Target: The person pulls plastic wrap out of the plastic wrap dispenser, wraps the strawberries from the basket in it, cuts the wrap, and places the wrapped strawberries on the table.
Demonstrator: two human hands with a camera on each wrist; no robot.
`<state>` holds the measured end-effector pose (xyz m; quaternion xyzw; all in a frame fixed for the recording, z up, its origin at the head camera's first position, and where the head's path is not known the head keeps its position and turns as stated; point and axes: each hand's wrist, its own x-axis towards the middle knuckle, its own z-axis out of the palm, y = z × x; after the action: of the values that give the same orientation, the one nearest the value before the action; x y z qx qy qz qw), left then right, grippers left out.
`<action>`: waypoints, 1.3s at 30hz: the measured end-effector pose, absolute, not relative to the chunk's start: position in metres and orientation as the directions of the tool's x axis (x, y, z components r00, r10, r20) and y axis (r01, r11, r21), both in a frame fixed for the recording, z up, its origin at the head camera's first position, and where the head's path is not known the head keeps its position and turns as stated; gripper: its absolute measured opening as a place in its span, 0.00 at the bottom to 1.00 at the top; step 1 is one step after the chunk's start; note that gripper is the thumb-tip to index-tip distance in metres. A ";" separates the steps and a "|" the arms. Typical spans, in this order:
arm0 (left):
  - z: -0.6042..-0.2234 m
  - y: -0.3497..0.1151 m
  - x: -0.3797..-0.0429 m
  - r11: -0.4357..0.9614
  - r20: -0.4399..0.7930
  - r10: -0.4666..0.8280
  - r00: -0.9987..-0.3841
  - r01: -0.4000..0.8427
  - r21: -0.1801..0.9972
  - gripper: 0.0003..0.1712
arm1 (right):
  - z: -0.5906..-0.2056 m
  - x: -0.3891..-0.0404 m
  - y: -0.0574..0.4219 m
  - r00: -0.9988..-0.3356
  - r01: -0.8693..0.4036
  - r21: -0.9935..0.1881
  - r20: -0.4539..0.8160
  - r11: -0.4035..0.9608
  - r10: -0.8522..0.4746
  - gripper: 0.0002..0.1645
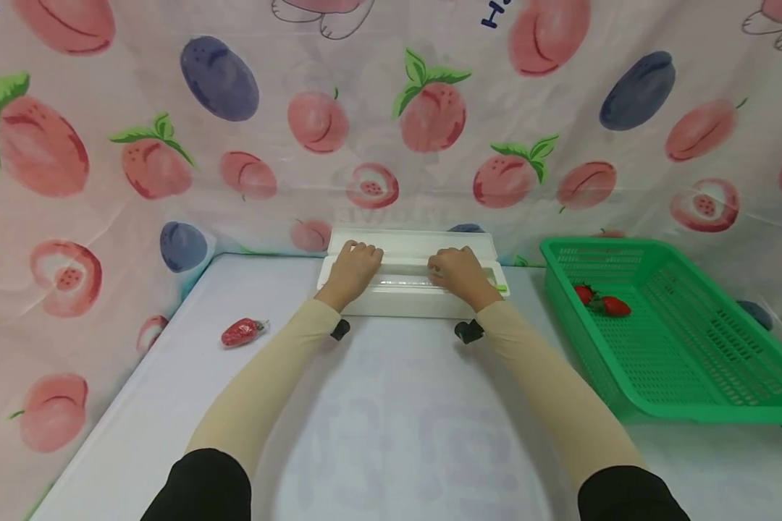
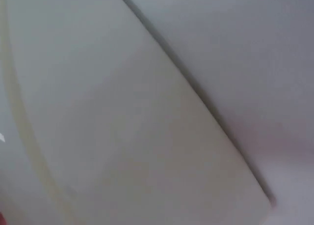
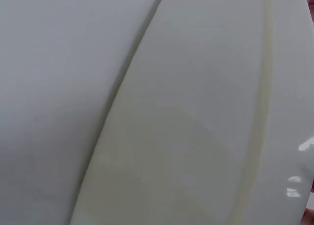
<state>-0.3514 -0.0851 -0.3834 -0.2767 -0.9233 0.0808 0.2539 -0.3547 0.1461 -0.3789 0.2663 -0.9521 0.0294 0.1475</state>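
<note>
A long white cling film dispenser point(image 1: 404, 305) stands at the far side of the table with its lid point(image 1: 410, 240) raised. My left hand point(image 1: 355, 269) is over its left part, fingers curled down at the opening. My right hand point(image 1: 459, 273) is bent the same way over the right part. Shiny clear cling film point(image 1: 400, 280) spans the opening between them, and both hands appear to pinch its edge; the fingertips are hidden. Each wrist view is filled by the dispenser's white front wall point(image 2: 122, 112), with the fingers out of sight.
A red strawberry point(image 1: 242, 332) wrapped in clear film lies on the left of the white table point(image 1: 391, 420). On the right stands a green plastic basket point(image 1: 632, 391) with strawberries point(image 1: 615, 307) in its far left corner. A fruit-printed cloth point(image 1: 371, 87) hangs behind the table.
</note>
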 end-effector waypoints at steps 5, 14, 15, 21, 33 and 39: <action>-0.387 -0.088 -0.349 0.788 0.482 0.615 -0.624 0.476 -0.390 0.04 | -0.383 -0.353 0.161 -0.796 -0.497 0.148 0.314 0.855 -0.518 0.07; -0.390 -0.095 -0.350 0.750 0.542 0.660 -0.520 0.493 -0.441 0.03 | -0.381 -0.346 0.191 -0.786 -0.489 0.185 0.330 0.852 -0.523 0.04; -0.391 -0.095 -0.351 0.748 0.544 0.663 -0.515 0.493 -0.445 0.03 | -0.381 -0.347 0.193 -0.784 -0.491 0.177 0.336 0.853 -0.522 0.03; -0.392 -0.098 -0.352 0.734 0.538 0.679 -0.500 0.498 -0.462 0.01 | -0.378 -0.345 0.199 -0.778 -0.497 0.106 0.384 0.861 -0.497 0.04; -0.379 -0.108 -0.350 0.761 0.390 0.649 -0.653 0.545 -0.353 0.07 | -0.368 -0.344 0.196 -0.731 -0.476 0.166 0.471 0.864 -0.493 0.05; -0.375 -0.125 -0.350 0.814 0.419 0.580 -0.699 0.524 -0.253 0.03 | -0.370 -0.342 0.198 -0.672 -0.477 0.208 0.541 0.854 -0.506 0.05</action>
<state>-0.3497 -0.1253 -0.3754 -0.2999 -0.9199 0.0572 0.2462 -0.3424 0.1978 -0.3696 0.2689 -0.9139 -0.0244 0.3031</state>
